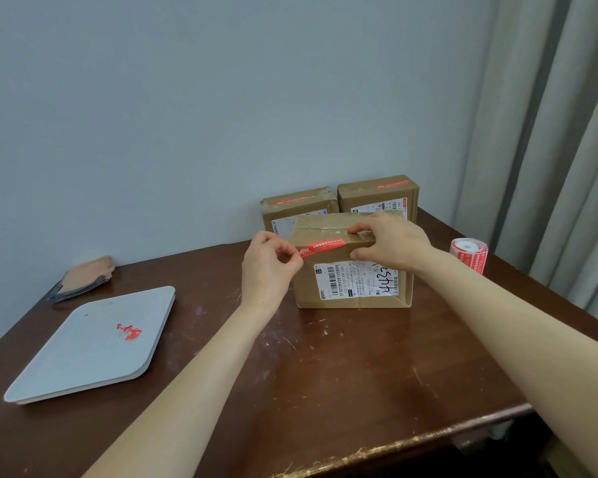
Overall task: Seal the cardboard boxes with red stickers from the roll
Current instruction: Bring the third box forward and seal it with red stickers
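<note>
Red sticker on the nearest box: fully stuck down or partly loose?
Partly loose, it seems: the red sticker lies along the front of the box, but the left hand pinches its left end.

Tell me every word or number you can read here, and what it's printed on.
"SF0229459135909": by the barcode on the white shipping label of the front brown cardboard box.
"4452", roughly: black handwriting on that label; its fine print is too small.
The red sticker on that box: white characters, too blurred.
The red-and-white sticker roll and the rear cardboard boxes: print too small to read.
</note>
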The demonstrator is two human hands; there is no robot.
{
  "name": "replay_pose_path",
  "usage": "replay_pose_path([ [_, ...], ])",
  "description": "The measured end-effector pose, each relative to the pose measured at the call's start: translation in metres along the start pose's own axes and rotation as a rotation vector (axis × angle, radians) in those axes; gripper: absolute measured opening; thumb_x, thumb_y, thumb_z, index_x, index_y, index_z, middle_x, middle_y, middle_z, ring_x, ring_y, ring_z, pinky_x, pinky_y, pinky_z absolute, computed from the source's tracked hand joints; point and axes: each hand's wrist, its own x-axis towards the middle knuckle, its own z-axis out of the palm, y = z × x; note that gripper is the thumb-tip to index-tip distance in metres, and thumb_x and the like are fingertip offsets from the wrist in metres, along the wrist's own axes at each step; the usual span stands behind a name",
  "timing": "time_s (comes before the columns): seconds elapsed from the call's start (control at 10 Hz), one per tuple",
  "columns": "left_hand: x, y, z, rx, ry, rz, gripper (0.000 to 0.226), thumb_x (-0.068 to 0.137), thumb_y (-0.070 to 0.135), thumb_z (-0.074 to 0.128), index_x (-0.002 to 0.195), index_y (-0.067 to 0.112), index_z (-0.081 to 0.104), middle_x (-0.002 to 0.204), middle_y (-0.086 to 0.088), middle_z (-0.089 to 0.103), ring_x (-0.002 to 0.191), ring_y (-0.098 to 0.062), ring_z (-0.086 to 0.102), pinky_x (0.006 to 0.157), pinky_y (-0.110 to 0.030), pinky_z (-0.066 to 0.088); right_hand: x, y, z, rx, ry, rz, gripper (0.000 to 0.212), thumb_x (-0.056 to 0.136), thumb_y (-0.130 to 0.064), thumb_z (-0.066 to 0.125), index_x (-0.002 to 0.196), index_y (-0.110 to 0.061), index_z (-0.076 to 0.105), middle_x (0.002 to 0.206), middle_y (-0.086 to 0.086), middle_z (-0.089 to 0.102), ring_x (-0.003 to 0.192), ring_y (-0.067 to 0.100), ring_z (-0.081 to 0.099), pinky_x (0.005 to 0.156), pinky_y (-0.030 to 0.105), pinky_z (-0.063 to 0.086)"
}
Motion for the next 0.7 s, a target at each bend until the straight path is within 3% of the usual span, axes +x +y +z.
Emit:
replay_pose_path([
  [0.2, 0.006, 0.003, -0.005, -0.003, -0.078, -0.040, 0.012, 0.078, 0.018, 0.073, 0.068, 0.020, 0.066, 0.094, 0.005, 0.056, 0.088, -0.013, 0.058, 0.075, -0.022, 0.046, 0.000, 0.000, 0.000, 0.002, 0.005, -0.004, 0.051, 0.082, -0.043, 0.068, 0.129, -0.033, 0.055, 0.126, -0.003, 0.054, 0.111, 0.018, 0.053, 0.079, 0.032, 0.045],
  [0.4, 0.008, 0.006, -0.010, 0.010, -0.121, -0.070, 0.013, 0.078, 0.021, 0.073, 0.067, 0.020, 0.067, 0.093, 0.006, 0.057, 0.086, -0.009, 0.058, 0.062, -0.009, 0.035, -0.001, 0.000, -0.001, 0.002, 0.001, 0.000, 0.050, 0.082, -0.043, 0.068, 0.129, -0.034, 0.054, 0.127, -0.003, 0.053, 0.112, 0.018, 0.052, 0.078, 0.031, 0.041],
  [0.7, 0.010, 0.011, -0.015, 0.031, -0.172, -0.085, 0.016, 0.078, 0.021, 0.072, 0.063, 0.020, 0.066, 0.084, 0.008, 0.058, 0.083, -0.009, 0.058, 0.059, -0.012, 0.036, 0.000, 0.000, 0.000, 0.005, -0.004, 0.002, 0.050, 0.082, -0.044, 0.068, 0.129, -0.034, 0.054, 0.127, -0.003, 0.053, 0.113, 0.017, 0.052, 0.079, 0.031, 0.041],
])
